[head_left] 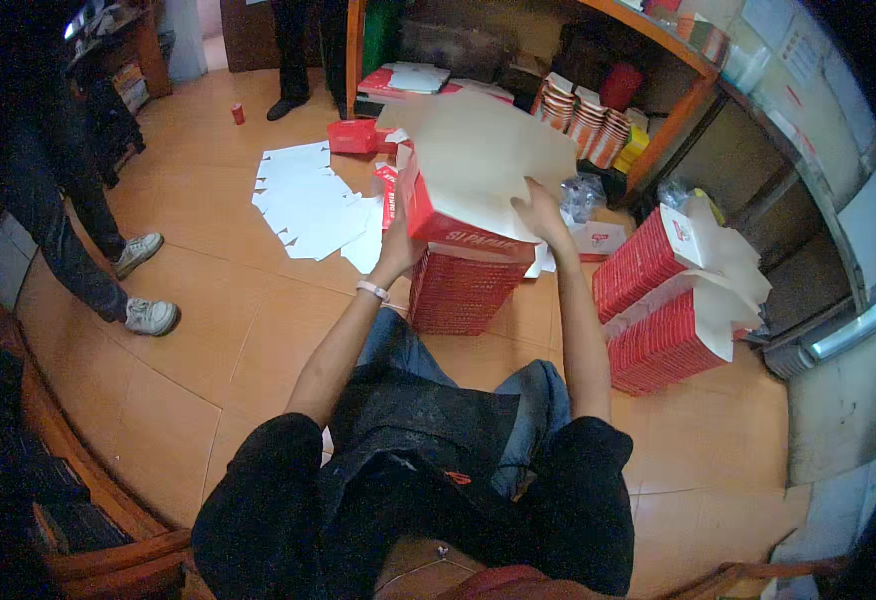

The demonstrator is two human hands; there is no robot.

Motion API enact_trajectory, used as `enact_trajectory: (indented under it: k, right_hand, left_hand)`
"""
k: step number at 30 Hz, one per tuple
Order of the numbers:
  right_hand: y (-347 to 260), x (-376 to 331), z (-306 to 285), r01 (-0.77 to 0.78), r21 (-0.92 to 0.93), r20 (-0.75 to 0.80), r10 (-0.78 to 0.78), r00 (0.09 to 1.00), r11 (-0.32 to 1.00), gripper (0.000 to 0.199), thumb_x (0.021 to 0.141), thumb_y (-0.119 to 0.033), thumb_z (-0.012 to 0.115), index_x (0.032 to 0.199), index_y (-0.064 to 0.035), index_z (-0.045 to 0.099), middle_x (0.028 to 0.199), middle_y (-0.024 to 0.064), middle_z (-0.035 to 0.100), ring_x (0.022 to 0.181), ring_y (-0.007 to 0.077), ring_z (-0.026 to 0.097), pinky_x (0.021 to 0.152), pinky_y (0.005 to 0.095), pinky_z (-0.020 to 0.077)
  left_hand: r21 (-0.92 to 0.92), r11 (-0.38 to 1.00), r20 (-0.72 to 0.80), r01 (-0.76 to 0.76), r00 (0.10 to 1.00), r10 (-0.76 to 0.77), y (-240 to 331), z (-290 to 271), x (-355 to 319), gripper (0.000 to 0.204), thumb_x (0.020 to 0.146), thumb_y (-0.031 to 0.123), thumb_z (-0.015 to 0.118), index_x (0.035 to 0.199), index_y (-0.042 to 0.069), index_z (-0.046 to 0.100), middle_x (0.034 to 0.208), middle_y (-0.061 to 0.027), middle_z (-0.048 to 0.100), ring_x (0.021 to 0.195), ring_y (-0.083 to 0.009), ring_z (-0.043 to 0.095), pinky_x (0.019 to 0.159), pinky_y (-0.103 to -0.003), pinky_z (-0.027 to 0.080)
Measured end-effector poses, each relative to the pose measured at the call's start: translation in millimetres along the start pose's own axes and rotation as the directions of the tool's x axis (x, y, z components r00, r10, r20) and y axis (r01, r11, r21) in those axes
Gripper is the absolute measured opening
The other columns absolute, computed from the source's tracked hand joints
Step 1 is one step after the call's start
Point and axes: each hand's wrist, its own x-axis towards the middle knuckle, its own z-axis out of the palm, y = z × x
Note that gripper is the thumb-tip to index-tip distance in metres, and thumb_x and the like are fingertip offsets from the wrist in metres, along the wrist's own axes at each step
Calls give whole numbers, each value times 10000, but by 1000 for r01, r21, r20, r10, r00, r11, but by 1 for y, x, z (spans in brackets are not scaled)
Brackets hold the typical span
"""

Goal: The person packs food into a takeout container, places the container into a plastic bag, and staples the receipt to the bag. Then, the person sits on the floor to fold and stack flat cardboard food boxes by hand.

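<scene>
A tall stack of nested red cardboard boxes (466, 290) stands on the floor in front of my knees. On top sits an open red box (463, 228) with its pale inner lid flap (488, 150) spread away from me. My left hand (396, 248) grips that box at its left side, its fingertips partly hidden against the wall. At the right corner, my right hand (546, 215) holds the box edge, the thumb over the inside and the other fingers partly out of sight.
Two more stacks of red boxes (658, 335) stand at my right. Flat white cardboard sheets (308, 205) lie ahead on the left. A wooden shelf (683, 110) holds stacked cartons (586, 120). One person's legs (68, 230) are at left, another's (293, 60) farther back.
</scene>
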Motion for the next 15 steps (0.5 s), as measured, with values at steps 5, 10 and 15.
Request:
enact_trajectory:
  k: [5, 10, 15]
  right_hand:
    - [24, -6, 9, -117, -230, 120, 148, 982, 966, 434, 702, -159, 574, 1071, 48, 478, 1007, 241, 550, 914, 381, 542, 800, 392, 430]
    - [-25, -16, 1, -344, -395, -323, 221, 920, 852, 403, 710, -277, 623, 960, 16, 502, 838, 201, 577, 797, 350, 570, 691, 426, 451]
    - [-111, -25, 35, -23, -106, -186, 3, 983, 994, 408, 761, -268, 577, 1066, -42, 426, 778, 189, 583, 712, 346, 583, 612, 437, 461]
  left_hand:
    - [-462, 809, 160, 363, 932, -327, -1, -12, 5, 516, 760, 87, 566, 1185, 30, 281, 1087, -154, 499, 957, -222, 553, 758, -310, 459]
    - [-75, 970, 60, 232, 972, -227, 8, -11, 11, 468, 729, 97, 528, 1146, 24, 327, 1055, -214, 476, 936, -330, 527, 753, -400, 442]
    - [-49, 949, 92, 313, 947, -308, 6, -6, 14, 473, 723, 127, 523, 1141, 8, 338, 1018, -234, 485, 951, -369, 493, 800, -419, 410]
